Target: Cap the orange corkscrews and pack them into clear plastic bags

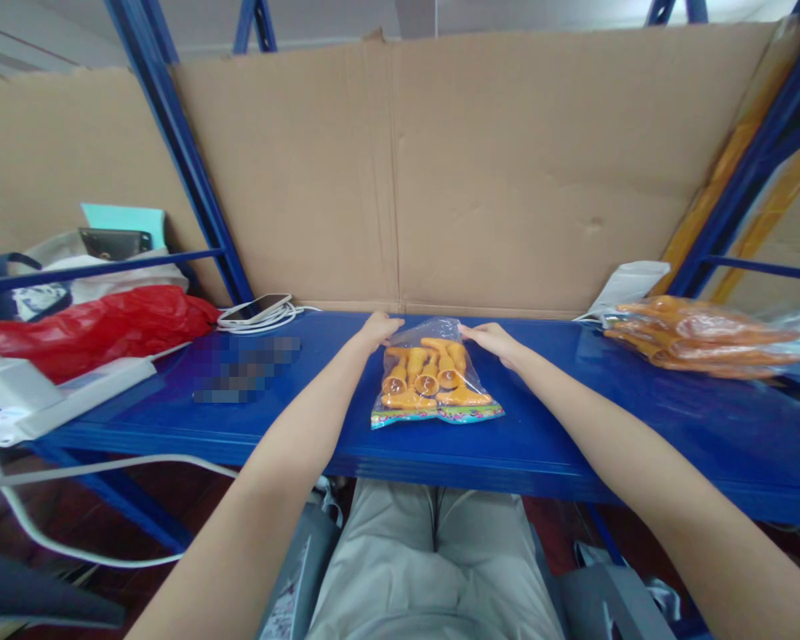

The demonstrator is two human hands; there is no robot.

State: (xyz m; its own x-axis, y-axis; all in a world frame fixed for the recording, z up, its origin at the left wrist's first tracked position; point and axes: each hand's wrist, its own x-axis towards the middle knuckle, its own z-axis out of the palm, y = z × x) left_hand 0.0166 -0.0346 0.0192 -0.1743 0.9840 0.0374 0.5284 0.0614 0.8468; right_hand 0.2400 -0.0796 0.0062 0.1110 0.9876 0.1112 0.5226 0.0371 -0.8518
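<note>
A clear plastic bag [438,369] of orange, hollow, cone-ended plastic pieces lies on the blue shelf top in front of me, its colourful printed strip toward me. At the bag's far left corner is my left hand [379,329], its fingers closed on the edge. My right hand [493,340] pinches the far right edge with thumb and fingers. The undersides of both hands and some fingertips are hidden. Several orange pieces show through the film, a few with round open ends facing me.
More bagged orange pieces [693,338] lie at the right. On the left are a phone [260,308] with a coiled white cable, a red plastic bag [107,329] and a white power strip [86,396]. A cardboard wall [493,178] closes off the back between blue posts.
</note>
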